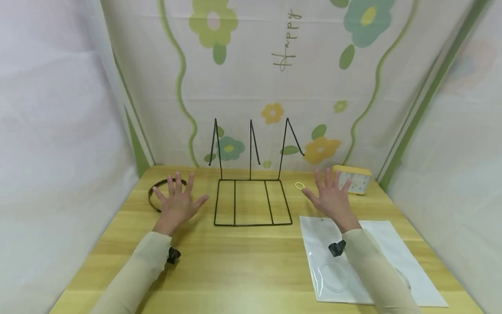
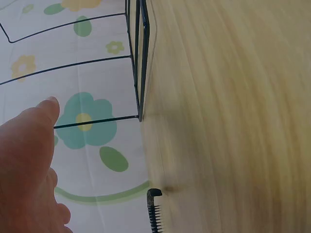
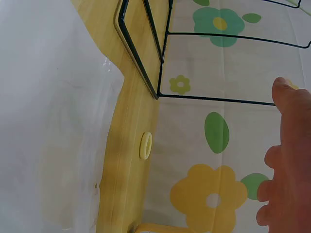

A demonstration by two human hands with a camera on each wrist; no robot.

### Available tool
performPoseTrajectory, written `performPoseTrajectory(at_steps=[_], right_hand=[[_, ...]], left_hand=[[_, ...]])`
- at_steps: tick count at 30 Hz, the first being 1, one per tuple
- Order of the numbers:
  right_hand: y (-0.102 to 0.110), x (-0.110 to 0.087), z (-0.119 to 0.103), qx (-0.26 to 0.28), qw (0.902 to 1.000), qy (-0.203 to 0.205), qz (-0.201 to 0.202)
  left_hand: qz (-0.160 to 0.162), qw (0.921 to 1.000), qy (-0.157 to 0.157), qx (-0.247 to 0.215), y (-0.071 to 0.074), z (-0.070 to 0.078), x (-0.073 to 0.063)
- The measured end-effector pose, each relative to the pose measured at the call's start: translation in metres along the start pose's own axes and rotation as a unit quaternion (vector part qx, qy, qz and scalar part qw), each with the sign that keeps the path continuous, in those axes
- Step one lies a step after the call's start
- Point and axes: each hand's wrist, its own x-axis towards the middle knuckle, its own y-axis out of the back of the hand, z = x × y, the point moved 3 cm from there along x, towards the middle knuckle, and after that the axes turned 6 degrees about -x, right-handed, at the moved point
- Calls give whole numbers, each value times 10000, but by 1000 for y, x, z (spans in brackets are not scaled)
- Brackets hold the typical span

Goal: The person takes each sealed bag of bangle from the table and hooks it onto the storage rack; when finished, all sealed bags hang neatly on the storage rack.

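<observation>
My left hand [image 1: 178, 205] is held out with its fingers spread, overlapping a dark toothed headband [image 1: 150, 195] at the left of the table. The right hand [image 1: 331, 198], fingers also spread, shows beside a small yellow ring [image 1: 300, 186] and in front of a yellow-framed clock [image 1: 361, 181]. Neither hand holds anything. Between them a black wire rack [image 1: 252, 225] stands on the table, three bent prongs rising at its back. In the left wrist view the toothed headband [image 2: 154, 211] appears at the bottom; the yellow ring [image 3: 145, 145] shows in the right wrist view.
A white plastic bag [image 1: 325, 261] lies flat on the wooden table [image 1: 235, 270], under the right forearm. Behind the table hangs a flower-printed cloth [image 1: 243, 78], and pale cloth walls [image 1: 51, 144] close in the sides. A dark wrist device [image 1: 337, 248] sits at the right cuff.
</observation>
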Motion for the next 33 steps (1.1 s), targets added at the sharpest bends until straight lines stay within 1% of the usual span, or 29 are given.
performPoseTrajectory(at_steps=[3,5,9,13,14,16,18,20,21,22,24,25,27,29,31,33], right_hand=[[0,0,1,-23,10000,-37,-7],[0,-1,-2,47,10000,-37,-65],[0,-2,-6,103,9997,-57,-191],[3,-2,-4,-40,9998,-120,-144],[4,-2,-2,-21,9999,-121,-111],[7,-5,0,95,9998,-127,-88],[10,-11,3,338,9992,-163,-105],[14,-18,5,670,9974,-235,-118],[16,-22,8,814,9962,-280,-130],[18,-26,11,953,9947,-345,-168],[20,-35,19,1158,9915,-478,-349],[20,-39,25,1196,9900,-532,-519],[19,-48,37,1217,9861,-632,-944],[16,-56,49,1173,9803,-726,-1412],[13,-64,59,1143,9738,-798,-1798],[8,-71,66,1168,9662,-835,-2143]], left_hand=[[-9,10000,-21,-66,-2,0,0],[-24,9999,8,-123,-1,-3,-3],[0,10000,-16,-92,-1,-7,-7],[92,9999,-96,-67,0,-5,-2],[63,9999,-104,-102,0,-4,-1],[-120,9997,-61,-227,-1,0,-1],[-366,9978,-33,-559,-3,5,-2],[-498,9912,19,-1225,-3,10,-7],[-525,9855,55,-1611,-3,13,-11],[-542,9771,80,-2057,-4,16,-14],[-564,9561,182,-2871,-7,21,-22],[-598,9465,253,-3160,-10,24,-25],[-740,9335,412,-3485,-19,29,-32],[-848,9286,540,-3571,-28,35,-38],[-788,9319,578,-3493,-35,39,-43],[-637,9330,633,-3485,-40,43,-46]])
